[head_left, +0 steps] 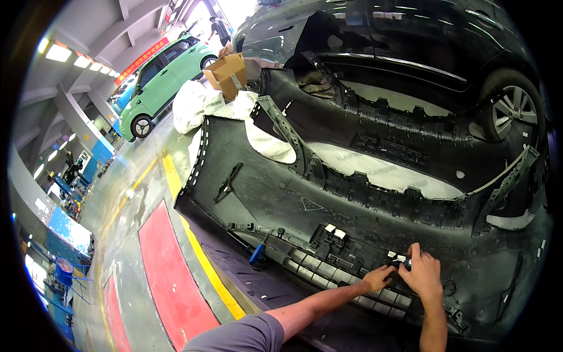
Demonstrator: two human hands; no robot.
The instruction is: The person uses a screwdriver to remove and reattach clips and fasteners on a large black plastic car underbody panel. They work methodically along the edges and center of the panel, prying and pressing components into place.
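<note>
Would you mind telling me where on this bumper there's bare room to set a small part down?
The smooth inner face of the near bumper, between its left edge and the clip rail, is bare. The grille section by the left hand and right hand is crowded, as is the blue-handled tool corner.

An open brown cardboard box (227, 73) stands on the floor beyond the bumpers, beside white plastic-wrapped bundles (196, 105). A long red banner sign (142, 58) hangs under the ceiling above the green car. Small white rectangular labels (335, 230) stick on the near bumper's inner side.
</note>
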